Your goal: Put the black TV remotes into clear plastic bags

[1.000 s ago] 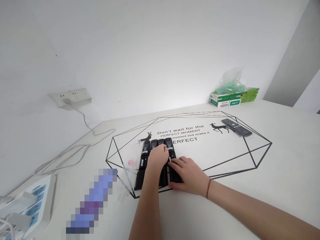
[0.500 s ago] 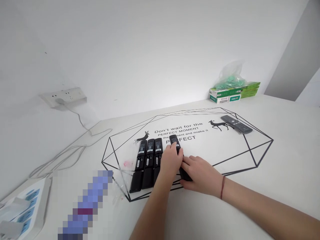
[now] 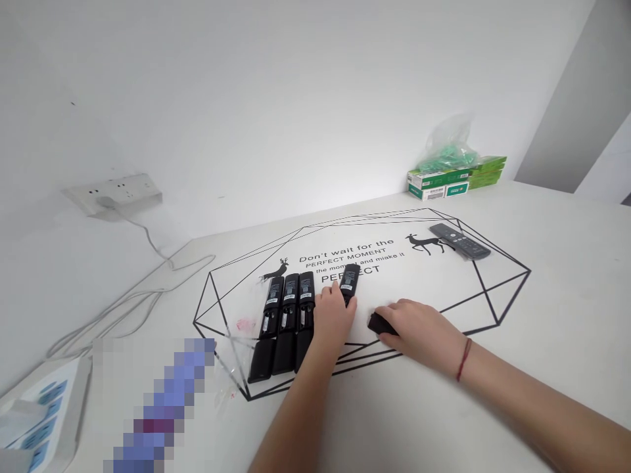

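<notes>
My left hand (image 3: 333,314) is closed around a black remote control (image 3: 350,279), which lies back side up with a printed label at its far end. Most of that remote's near half is hidden under my fingers. To the right, my right hand (image 3: 424,332) pinches a black battery cover (image 3: 381,324), apart from the remote. Left of my hands, three more remote controls (image 3: 290,292) lie side by side with their battery compartments bare. Black battery covers (image 3: 261,359) lie at their near ends, partly hidden by my left arm.
A grey remote control (image 3: 459,241) in clear wrapping lies at the right on the white table (image 3: 557,263). Green and white boxes (image 3: 438,180) with a plastic bag (image 3: 449,148) stand by the wall. A power strip (image 3: 44,420) and cable (image 3: 142,289) lie left, near a pixelated patch.
The battery cover has come away from the remote and moved right in my right hand. The remote under my left hand has turned so its far end leans right. The view has shifted slightly.
</notes>
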Demonstrator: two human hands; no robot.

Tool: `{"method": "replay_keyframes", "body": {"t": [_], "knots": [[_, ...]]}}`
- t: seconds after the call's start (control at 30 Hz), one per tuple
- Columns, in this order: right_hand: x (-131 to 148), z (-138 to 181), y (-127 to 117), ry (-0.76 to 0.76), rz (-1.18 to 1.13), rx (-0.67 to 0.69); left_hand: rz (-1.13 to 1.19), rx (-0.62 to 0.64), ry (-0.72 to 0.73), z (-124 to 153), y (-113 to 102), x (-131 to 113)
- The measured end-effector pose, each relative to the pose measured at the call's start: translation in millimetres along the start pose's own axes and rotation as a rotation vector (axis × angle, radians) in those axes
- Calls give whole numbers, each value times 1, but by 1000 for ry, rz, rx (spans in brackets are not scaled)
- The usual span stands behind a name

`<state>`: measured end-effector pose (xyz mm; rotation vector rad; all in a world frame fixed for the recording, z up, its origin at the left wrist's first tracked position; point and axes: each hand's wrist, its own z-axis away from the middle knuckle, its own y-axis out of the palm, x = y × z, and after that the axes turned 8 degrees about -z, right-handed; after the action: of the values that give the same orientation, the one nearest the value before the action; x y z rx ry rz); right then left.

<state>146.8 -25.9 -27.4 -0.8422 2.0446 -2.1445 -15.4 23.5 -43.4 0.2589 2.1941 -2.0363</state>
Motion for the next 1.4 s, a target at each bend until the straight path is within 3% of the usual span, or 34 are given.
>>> {"method": "replay_keyframes", "body": {"t": [0.13,0.27,0.47,0.67,0.87,1.4], "knots": [[2,1,-3,-17,-1,1,104,25,-23,-4,-2,2],[-1,-3,-6,-8,-115,-41,459,34,-108,-4,-7,1],[-2,-10,-11,-8,-440,-323,1374,116,-275,7,-7,-21],[1,-10,-5,-55,-532,-499,1880,315,-358,22,-1,-42],[-3,-13,1,-151,-464,-558,2071,285,-331,24,1,-46],[-7,-16,16,-281,-346,-651,2114,353,-347,22,-1,-44]]}}
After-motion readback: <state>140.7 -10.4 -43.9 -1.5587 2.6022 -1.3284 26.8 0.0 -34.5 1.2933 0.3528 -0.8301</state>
